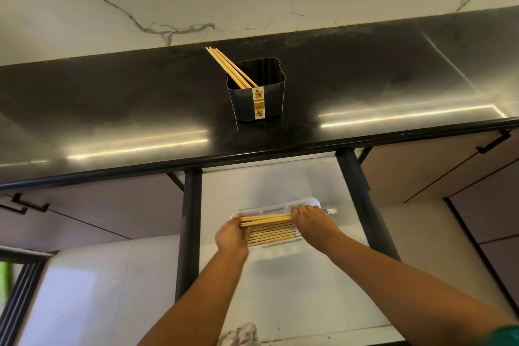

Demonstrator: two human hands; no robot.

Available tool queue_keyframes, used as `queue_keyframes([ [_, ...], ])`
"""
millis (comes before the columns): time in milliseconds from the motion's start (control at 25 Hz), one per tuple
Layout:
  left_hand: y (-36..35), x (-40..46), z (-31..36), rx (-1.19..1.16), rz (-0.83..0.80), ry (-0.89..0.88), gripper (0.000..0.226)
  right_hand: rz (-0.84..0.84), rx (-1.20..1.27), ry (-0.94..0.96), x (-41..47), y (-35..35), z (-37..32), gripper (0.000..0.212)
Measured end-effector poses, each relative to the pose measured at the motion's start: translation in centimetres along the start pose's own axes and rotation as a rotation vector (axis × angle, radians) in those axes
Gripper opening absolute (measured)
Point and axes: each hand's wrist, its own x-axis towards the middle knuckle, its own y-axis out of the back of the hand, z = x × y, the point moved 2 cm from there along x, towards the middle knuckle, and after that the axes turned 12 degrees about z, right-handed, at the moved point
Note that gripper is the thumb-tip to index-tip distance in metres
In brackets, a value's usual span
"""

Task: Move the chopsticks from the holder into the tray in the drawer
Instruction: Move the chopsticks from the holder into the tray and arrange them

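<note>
Head view over an open drawer [283, 275] below a black countertop [140, 98]. A white slotted tray [280, 206] rests on the pale drawer floor, and a row of wooden chopsticks [271, 234] lies flat in it, side by side, their length running left to right. Above that row, a bundle of chopsticks [265, 219] is held level between the two hands, parallel to those already in the tray and just over its far half. The left hand [231, 236] curls its fingers round the left ends of the bundle, the back of the hand facing the camera; the right hand [309, 219] closes from above over the bundle's right part, fingers bent down across the sticks. Patterned tips [331, 211] project past the right hand, beyond the tray's right rim. On the countertop, well apart from both hands and farther from the viewer, stands the dark square holder [257, 101], bearing a vertical label [259, 102]; several remaining chopsticks [229, 66] lean in it, tilted toward its upper left corner with their ends rising above the rim. Cabinet fronts with black handles [493, 142] flank the drawer.
</note>
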Motion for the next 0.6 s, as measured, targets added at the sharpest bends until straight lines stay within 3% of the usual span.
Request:
queue_keyframes([
  [200,2.4,4.9,2.8,0.538,0.066,-0.403,0.011,-0.19,-0.123,-0.002,3.0,-1.8,-0.7,0.035],
  [280,2.4,5.7,2.4,0.773,-0.001,-0.482,0.02,-0.283,-0.17,-0.021,4.1,-2.5,-1.4,0.038],
  [400,1.9,7.2,1.6,1.073,-0.164,-0.579,0.047,-0.285,-0.2,0.02,5.5,-3.5,-1.6,0.043],
  [480,1.6,7.5,1.3,1.176,-0.212,-0.614,0.037,-0.214,-0.182,0.059,5.6,-3.7,-1.5,0.043],
  [600,1.6,7.8,0.8,1.121,-0.231,-0.592,0.017,-0.111,-0.193,0.095,4.9,-2.8,-1.5,0.041],
])
